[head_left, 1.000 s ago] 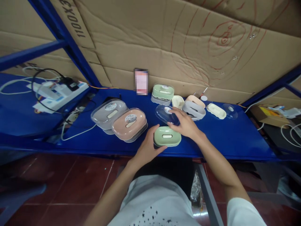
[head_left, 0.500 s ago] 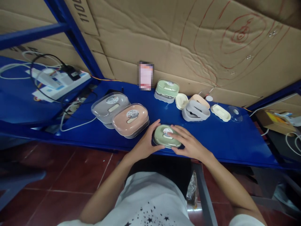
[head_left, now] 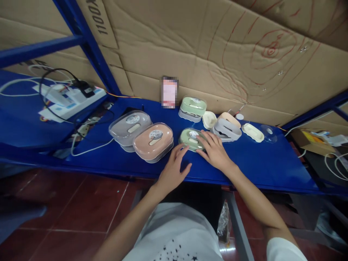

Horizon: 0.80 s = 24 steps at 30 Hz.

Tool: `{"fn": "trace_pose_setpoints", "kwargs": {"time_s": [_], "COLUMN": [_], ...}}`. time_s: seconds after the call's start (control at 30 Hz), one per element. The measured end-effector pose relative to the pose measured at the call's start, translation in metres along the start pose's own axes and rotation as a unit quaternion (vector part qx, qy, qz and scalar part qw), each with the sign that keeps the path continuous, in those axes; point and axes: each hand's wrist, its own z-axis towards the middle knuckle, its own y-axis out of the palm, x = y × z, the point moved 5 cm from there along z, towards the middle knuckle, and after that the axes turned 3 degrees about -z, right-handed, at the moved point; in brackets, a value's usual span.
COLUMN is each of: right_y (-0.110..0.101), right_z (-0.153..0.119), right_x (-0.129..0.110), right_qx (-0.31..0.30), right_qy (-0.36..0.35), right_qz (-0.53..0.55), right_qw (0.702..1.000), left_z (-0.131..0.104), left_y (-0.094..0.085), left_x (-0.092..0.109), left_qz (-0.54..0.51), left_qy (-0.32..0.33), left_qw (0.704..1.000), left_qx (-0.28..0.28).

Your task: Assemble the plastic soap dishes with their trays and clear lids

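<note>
A small green box [head_left: 190,139] with a clear lid and a round label rests on the blue table. My right hand [head_left: 213,150] lies over its right side, fingers spread on the lid. At the box's lower left edge is my left hand [head_left: 175,170], its fingers apart and holding nothing. A pink box [head_left: 160,139] and a grey box [head_left: 126,127], both with clear covers, sit side by side to the left. Behind the small green box stands another green box [head_left: 194,106] on a grey base.
Grey box parts [head_left: 227,129] lie right of my right hand, near cream trays [head_left: 252,132] and a clear lid [head_left: 268,134]. A phone [head_left: 169,92] leans on the cardboard wall. A power strip [head_left: 70,105] with cables is at left.
The small green box has moved away from the table's front edge, towards the back. My left hand has let go of it and drawn back a little; my right hand moved along with it.
</note>
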Motion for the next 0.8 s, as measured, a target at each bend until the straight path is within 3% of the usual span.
{"fn": "trace_pose_setpoints", "kwargs": {"time_s": [0.17, 0.27, 0.4, 0.47, 0.57, 0.7, 0.8], "right_y": [0.021, 0.035, 0.031, 0.017, -0.014, -0.048, -0.051], "right_z": [0.069, 0.107, 0.125, 0.113, 0.075, 0.010, -0.029], "right_x": [0.003, 0.001, -0.003, -0.002, 0.014, 0.065, 0.101], "right_qx": [-0.007, -0.013, 0.010, 0.036, 0.072, 0.099, 0.056], "right_qy": [0.030, 0.020, -0.012, -0.014, 0.023, 0.128, 0.168], "right_qz": [-0.002, 0.038, 0.099, 0.086, 0.014, -0.058, -0.050], "right_qw": [1.000, 0.999, 0.995, 0.996, 0.997, 0.985, 0.983], "left_z": [-0.001, 0.000, -0.001, -0.001, -0.002, -0.004, -0.005], "left_y": [0.005, 0.005, 0.004, 0.004, 0.006, 0.009, 0.011], "left_x": [0.002, 0.003, 0.003, 0.003, 0.003, 0.002, 0.001], "left_qz": [0.026, 0.032, 0.036, 0.037, 0.050, 0.085, 0.095], "left_qy": [0.005, 0.009, 0.004, 0.007, 0.018, 0.036, 0.050], "left_qw": [0.999, 0.998, 0.998, 0.998, 0.997, 0.994, 0.993], "left_qx": [-0.047, -0.047, -0.044, -0.047, -0.052, -0.055, -0.055]}}
